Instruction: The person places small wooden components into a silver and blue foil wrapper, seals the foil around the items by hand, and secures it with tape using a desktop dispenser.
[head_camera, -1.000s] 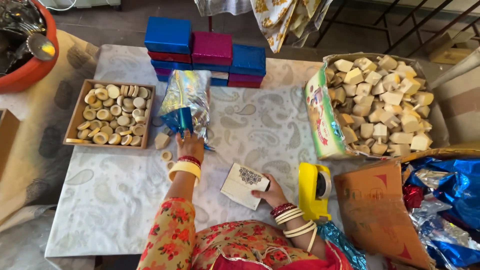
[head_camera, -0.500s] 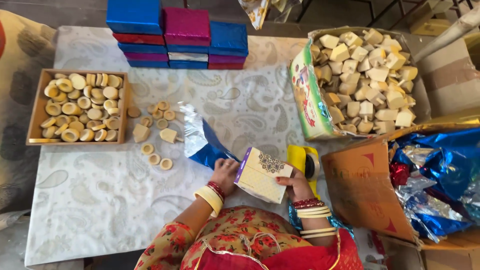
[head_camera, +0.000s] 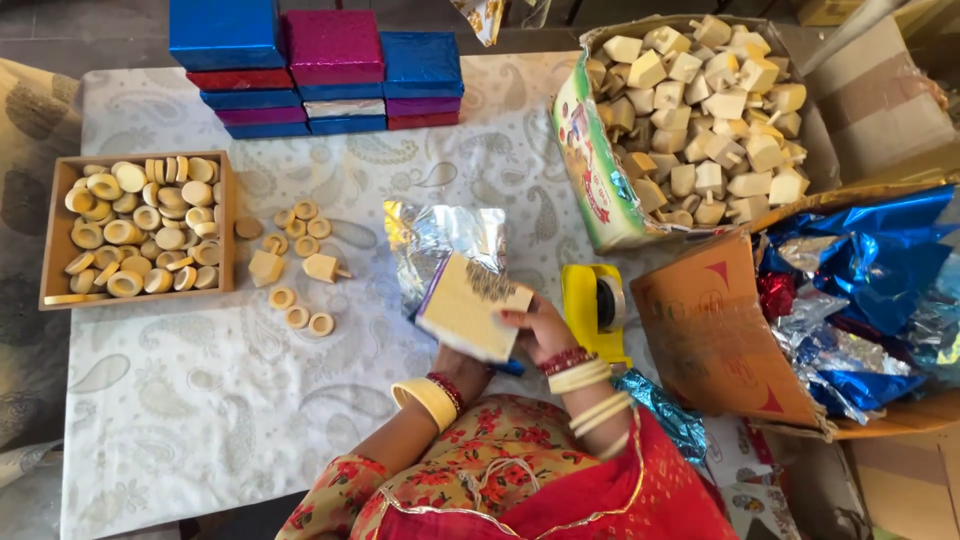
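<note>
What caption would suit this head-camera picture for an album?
Both hands, left hand and right hand, hold a small cream box over a silver foil sheet beside a yellow tape dispenser.

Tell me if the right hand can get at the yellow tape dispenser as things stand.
Probably yes, but not freely: the right hand is right beside the yellow tape dispenser with nothing between them, yet it grips the small cream box, so it would need to let go first.
</note>
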